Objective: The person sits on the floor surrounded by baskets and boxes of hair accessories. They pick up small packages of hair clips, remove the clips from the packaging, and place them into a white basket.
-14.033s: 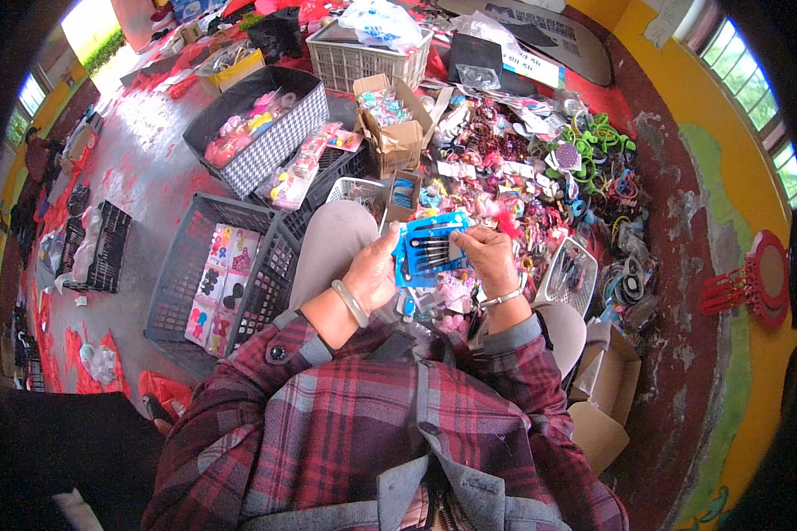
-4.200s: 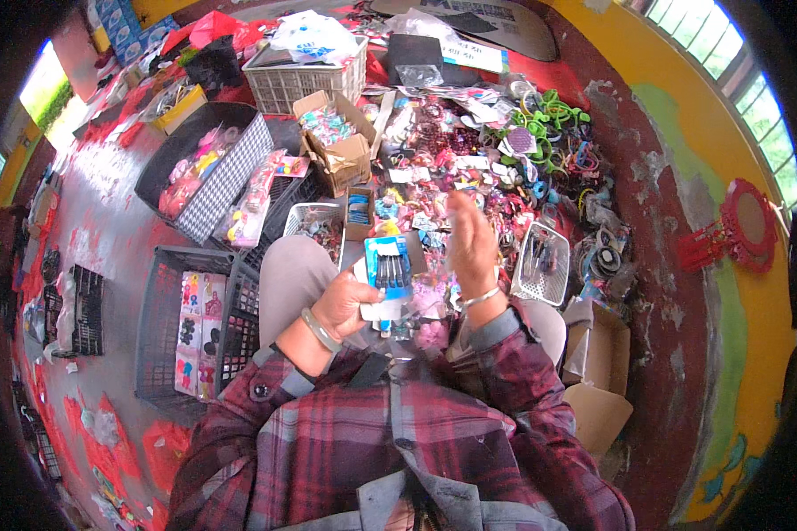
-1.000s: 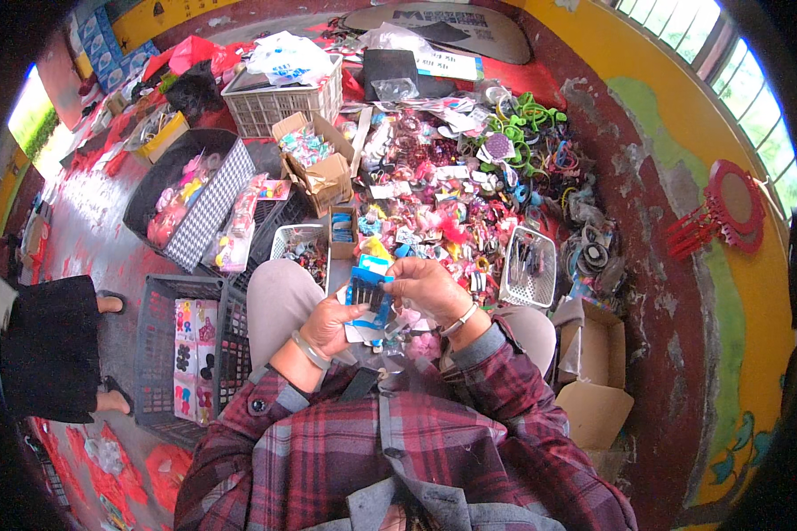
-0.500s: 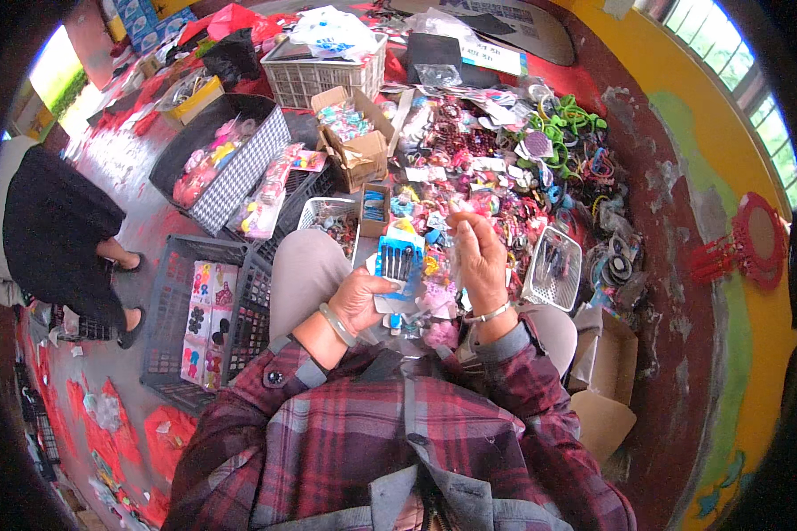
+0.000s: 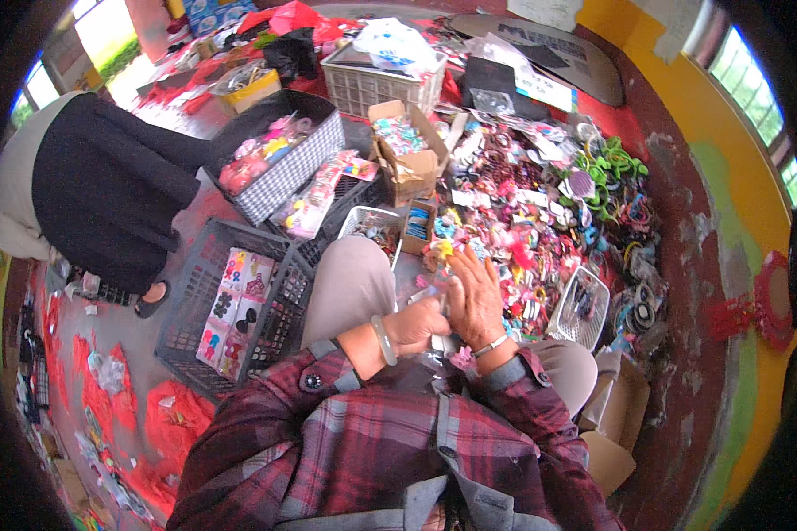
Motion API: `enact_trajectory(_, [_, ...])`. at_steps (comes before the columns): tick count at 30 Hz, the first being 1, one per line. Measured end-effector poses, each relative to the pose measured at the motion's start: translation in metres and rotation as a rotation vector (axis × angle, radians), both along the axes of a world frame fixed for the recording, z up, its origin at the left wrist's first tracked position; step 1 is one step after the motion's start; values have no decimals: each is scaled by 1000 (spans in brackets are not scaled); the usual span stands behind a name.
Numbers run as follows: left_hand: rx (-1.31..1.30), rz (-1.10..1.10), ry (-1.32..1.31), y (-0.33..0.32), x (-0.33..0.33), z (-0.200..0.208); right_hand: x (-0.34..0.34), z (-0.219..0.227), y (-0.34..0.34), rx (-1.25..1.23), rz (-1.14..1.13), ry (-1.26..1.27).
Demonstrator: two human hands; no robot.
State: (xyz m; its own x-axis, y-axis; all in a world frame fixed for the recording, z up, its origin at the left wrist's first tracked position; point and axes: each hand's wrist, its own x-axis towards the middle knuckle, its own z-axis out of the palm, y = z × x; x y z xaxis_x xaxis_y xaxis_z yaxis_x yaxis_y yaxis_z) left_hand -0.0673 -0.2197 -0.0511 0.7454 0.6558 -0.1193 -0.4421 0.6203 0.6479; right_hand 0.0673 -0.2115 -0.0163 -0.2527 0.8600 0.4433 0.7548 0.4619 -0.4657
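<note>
My left hand is closed in a fist in front of my lap. A thin pale edge of a card shows beside it; half a second ago this was a blue and white card of slim black pins, and its face is now hidden. Right against it, my right hand has its fingers stretched out and its palm turned toward the fist. Whether anything lies between the two hands I cannot see. A pink fluffy hair tie is just below my right wrist. Past my fingertips spreads a pile of mixed hair accessories.
A white basket is to the right, an open cardboard box nearer. On the left are a black crate, a checked bin and a small box of blue items. A person in black bends at far left.
My hands have come together, and the card has turned out of sight behind them. The view has swung so that the scene sits farther right. The person at left bends lower.
</note>
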Motion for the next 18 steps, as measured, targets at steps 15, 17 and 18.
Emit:
enact_trajectory(15, [-188, 146, -132, 4, -13, 7, 23, -21, 22, 102, -138, 365])
enact_trajectory(17, [-209, 128, -166, -2, -6, -4, -7, -5, -2, 47, 118, 138])
enact_trajectory(18, [-178, 141, -164, -8, -3, -3, -14, -11, -6, -4, 139, 128])
